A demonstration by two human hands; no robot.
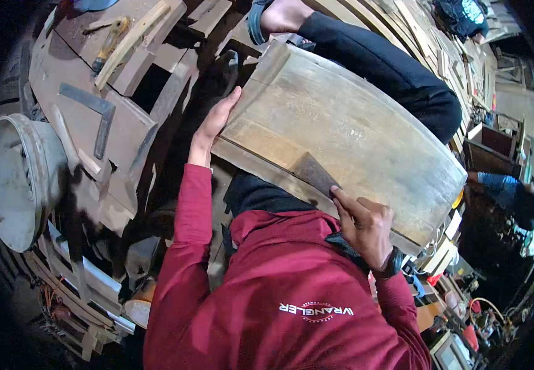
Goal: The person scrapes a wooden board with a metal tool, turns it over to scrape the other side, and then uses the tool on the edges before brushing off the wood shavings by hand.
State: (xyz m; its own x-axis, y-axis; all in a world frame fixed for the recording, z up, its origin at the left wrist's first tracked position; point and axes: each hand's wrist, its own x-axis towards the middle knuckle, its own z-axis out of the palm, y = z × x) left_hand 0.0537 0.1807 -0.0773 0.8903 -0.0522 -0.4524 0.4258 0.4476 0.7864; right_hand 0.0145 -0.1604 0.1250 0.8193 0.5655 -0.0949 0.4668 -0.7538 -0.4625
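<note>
In the head view, a broad, curved panel of pale worn wood [341, 135] is seen resting across the lap. Its near-left edge is steadied by the flat, open left hand [217, 120]. A brown sheet of sandpaper [314, 174] is pressed onto the panel's near edge by the closed right hand [365, 225].

I see a maroon sweatshirt [267, 290] bearing white lettering, a pale brown curved wooden panel [347, 129], dark sandpaper [314, 172], and black trousers [384, 68]
</note>
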